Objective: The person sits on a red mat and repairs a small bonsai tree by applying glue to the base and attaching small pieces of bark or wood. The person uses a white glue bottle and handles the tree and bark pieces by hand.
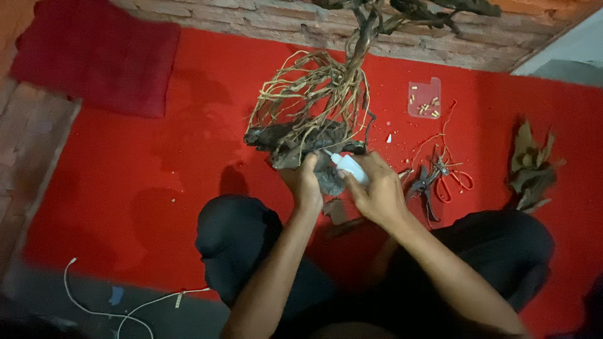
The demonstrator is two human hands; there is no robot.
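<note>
A tangle of pale driftwood roots [317, 94] rises from a dark base of wood and stone [295, 139] on the red carpet [144, 169]. My right hand [377, 188] is shut on a small white squeeze bottle [347, 166], its nozzle tipped toward the base. My left hand [303, 181] presses a grey stone piece [329, 182] against the underside of the base, fingers closed on it. Both forearms reach forward over my dark-trousered knees.
Right of the hands lie dark pliers [424, 188], red-handled scissors [453, 183] and thin red wire. A clear tray of small brass pieces [424, 100] sits beyond. Dry wood bits [531, 166] lie far right, a dark red cloth [100, 53] far left, a white cable [119, 307] near left.
</note>
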